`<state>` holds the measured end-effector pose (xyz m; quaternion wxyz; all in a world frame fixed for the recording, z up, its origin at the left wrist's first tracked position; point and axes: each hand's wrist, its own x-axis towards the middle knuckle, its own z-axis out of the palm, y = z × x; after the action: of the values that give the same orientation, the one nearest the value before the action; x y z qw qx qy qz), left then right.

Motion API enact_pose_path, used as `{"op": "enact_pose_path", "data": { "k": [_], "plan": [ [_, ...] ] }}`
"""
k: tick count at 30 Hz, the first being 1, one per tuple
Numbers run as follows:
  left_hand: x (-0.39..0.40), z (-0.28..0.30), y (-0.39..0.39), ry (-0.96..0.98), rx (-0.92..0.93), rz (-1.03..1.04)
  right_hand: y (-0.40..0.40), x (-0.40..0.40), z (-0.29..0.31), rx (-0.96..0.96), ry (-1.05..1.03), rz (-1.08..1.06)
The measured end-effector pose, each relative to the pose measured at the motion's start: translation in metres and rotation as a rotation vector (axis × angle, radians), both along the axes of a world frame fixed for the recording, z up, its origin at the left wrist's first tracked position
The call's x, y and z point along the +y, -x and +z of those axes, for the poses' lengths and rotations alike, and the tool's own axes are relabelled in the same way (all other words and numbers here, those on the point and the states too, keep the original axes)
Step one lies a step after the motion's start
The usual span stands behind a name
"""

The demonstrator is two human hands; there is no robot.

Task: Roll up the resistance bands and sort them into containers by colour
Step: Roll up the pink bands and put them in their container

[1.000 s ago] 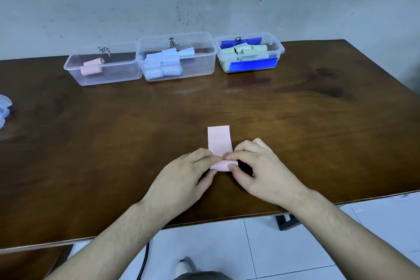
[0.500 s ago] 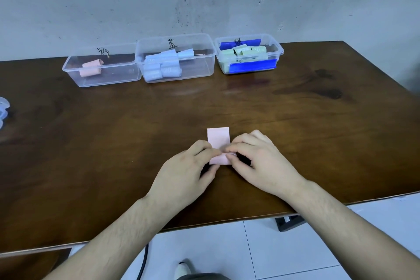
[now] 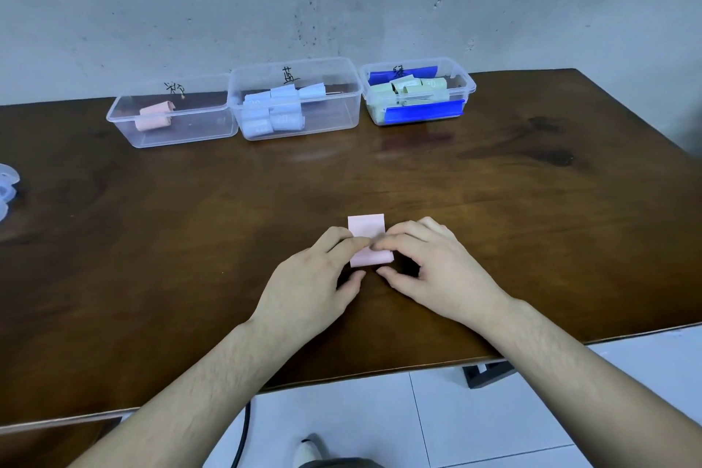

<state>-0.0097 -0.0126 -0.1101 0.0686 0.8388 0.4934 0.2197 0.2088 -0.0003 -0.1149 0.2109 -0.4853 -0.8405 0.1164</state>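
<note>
A pink resistance band (image 3: pixel 366 226) lies on the dark wooden table (image 3: pixel 190 220), partly rolled at its near end, with a short flat strip left beyond. My left hand (image 3: pixel 315 285) and my right hand (image 3: pixel 433 270) both pinch the rolled part from either side with fingertips and thumbs. Along the back stand three clear containers: the left container (image 3: pixel 182 135) holds one pink roll (image 3: pixel 154 116), the middle container (image 3: pixel 342 110) holds several light blue rolls (image 3: pixel 273 114), and the right container (image 3: pixel 469 85) holds pale green rolls (image 3: pixel 414 89) and dark blue bands.
Clear plastic lids (image 3: pixel 7 186) lie at the table's left edge. The wall rises close behind the containers. The table's near edge runs just under my forearms, with white floor tiles and a black table foot (image 3: pixel 486 372) below.
The roll has travelled away from me along the band; the flat pink strip beyond my fingers has become shorter. Both hands moved forward with it.
</note>
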Motion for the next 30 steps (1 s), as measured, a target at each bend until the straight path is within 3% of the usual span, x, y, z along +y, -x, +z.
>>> {"op": "enact_pose_path", "data": {
  "k": [30],
  "plan": [
    [0.027,0.0,-0.001,-0.021,-0.029,0.044,0.002,0.024,0.004,0.045,-0.005,-0.022]
  ]
}}
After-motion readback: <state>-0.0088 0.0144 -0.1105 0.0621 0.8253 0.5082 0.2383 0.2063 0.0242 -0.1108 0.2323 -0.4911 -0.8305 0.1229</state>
